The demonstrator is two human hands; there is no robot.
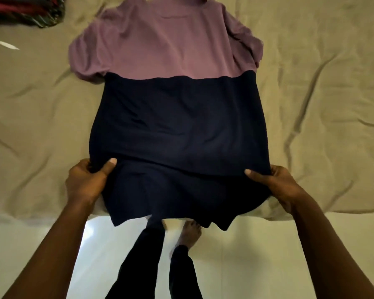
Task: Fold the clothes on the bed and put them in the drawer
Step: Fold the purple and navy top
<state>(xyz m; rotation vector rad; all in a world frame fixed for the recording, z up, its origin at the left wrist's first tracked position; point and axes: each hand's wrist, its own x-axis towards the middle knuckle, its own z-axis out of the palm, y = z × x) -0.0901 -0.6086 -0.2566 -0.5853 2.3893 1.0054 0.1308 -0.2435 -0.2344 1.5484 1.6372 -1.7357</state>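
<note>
A: Nearest the lens: two bare forearms, coming in from 7 and 5 o'clock. The left hand (pixel 89 180) and the right hand (pixel 276 184) each sit on a side edge of the shirt (pixel 177 126).

B: Grip?

A: Both hands hold cloth. The thumbs (pixel 110 165) lie flat on top, pointing inward. The fingers curl under the edges and are mostly hidden. The shirt spans the whole gap between the hands.

B: Shirt position?

A: Spread flat on the bed (pixel 322 104), mid-frame, with the neck end toward 12 and the hem toward 6. The hem hangs off the mattress edge. A low ridge of fabric runs from hand to hand.

B: Material?

A: Soft, matte knit. The upper part is mauve and the lower part navy, with a straight seam between them. Short sleeves are bunched at 10 and 2 o'clock.

B: Surroundings?

A: The bed cover is beige, with long creases. There is a heap of clothes (pixel 24 9), dark red and patterned, at the 11 o'clock corner, and a white strip (pixel 2 39) just below it. At 6 o'clock is a glossy white floor (pixel 246 255). A bare foot (pixel 190 231) and dark trouser legs (pixel 147 255) show under the hanging hem.
</note>
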